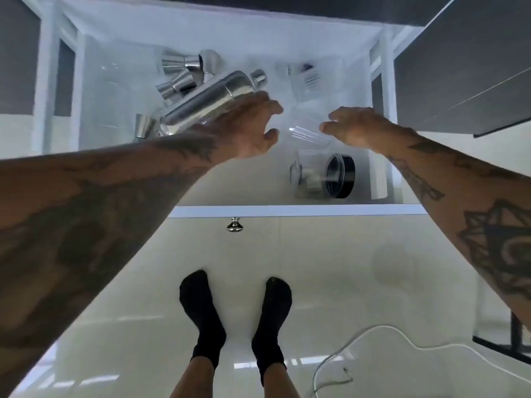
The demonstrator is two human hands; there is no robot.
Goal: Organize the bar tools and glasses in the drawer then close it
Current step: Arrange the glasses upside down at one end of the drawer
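Both-handed reach into the open drawer (287,210); left hand (247,130) spread, fingers loose, over the steel shaker (212,99), holding nothing; right hand (353,127) unclenched beside a clear glass (307,133) lying between the hands; jiggers (178,73) at back left; a second glass (321,176) near the front.

Drawer (287,210) w/ shaker (212,99), jiggers (178,64), glasses (309,133)
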